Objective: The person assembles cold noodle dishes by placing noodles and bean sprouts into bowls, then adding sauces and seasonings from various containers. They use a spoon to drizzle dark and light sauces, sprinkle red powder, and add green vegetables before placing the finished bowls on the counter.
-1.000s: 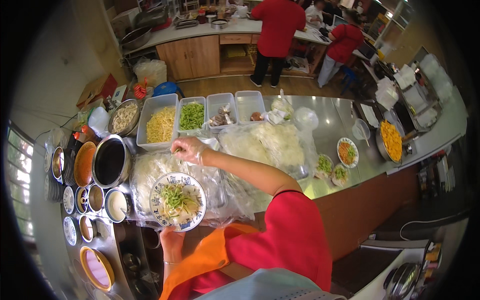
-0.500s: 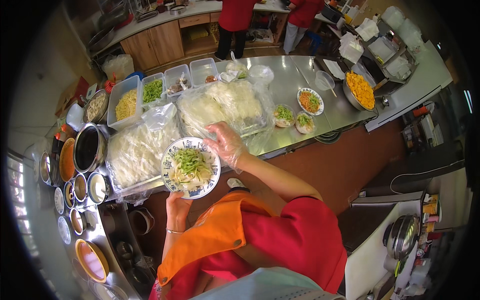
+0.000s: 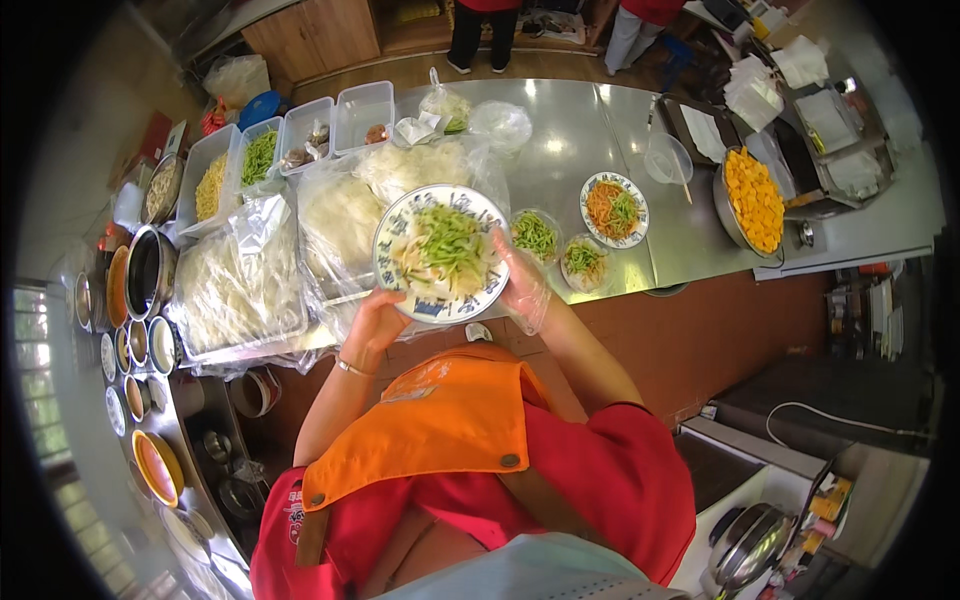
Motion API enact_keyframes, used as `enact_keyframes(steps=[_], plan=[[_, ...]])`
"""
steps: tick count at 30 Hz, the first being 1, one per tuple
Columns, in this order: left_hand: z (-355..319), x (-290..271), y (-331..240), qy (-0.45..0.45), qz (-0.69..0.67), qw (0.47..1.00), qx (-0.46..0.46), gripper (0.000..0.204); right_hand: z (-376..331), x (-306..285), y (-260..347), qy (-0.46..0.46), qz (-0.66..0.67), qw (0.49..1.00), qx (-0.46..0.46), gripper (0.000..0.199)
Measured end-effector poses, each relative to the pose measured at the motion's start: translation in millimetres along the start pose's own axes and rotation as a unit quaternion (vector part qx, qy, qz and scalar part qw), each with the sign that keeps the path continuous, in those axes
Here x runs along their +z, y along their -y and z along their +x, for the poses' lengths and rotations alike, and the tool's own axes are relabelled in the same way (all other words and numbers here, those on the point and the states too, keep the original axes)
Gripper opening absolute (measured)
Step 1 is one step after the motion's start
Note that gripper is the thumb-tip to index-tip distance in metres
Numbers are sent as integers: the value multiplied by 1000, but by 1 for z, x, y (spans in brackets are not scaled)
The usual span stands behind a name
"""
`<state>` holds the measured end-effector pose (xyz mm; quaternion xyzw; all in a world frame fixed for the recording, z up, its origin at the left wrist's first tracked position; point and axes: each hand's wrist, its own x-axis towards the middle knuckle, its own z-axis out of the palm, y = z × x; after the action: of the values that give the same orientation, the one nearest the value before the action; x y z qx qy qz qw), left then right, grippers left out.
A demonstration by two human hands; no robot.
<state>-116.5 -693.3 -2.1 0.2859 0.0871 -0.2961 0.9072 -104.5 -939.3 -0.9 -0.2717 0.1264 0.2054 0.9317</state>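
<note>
hold: left hand (image 3: pixel 374 323), film-gloved right hand (image 3: pixel 522 285) | round plate (image 3: pixel 437 311) | shredded greens (image 3: pixel 447 243)

This is a commercial-style food kitchen: a long stainless-steel counter (image 3: pixel 570 135) carries open, rectangular clear-plastic tubs (image 3: pixel 358 106) of ingredients (image 3: pixel 260 157) along its far edge, pale noodle-like strands (image 3: pixel 235 285) under clear film (image 3: pixel 262 222) toward its near edge, and a wide, round metal bowl (image 3: pixel 732 222) of orange chunks (image 3: pixel 755 200) toward its right edge. Beyond, two people (image 3: pixel 483 36) in red tops (image 3: pixel 654 9) stand by brown wooden cabinets (image 3: pixel 318 45).
</note>
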Motion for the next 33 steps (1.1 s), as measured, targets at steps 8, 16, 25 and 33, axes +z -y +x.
enact_keyframes(steps=[8,16,25,33], plan=[[69,60,7,54,119,991,30,69,50,-87,139,-90,26,975,-201,63],[-13,-14,29,-139,65,983,103,68,154,-172,196,-139,81,944,-289,61],[-69,-45,52,-228,-64,951,197,59,212,-224,202,-162,235,909,-305,59],[-52,-44,50,-196,-32,965,171,59,214,-214,203,-289,170,902,-271,53]])
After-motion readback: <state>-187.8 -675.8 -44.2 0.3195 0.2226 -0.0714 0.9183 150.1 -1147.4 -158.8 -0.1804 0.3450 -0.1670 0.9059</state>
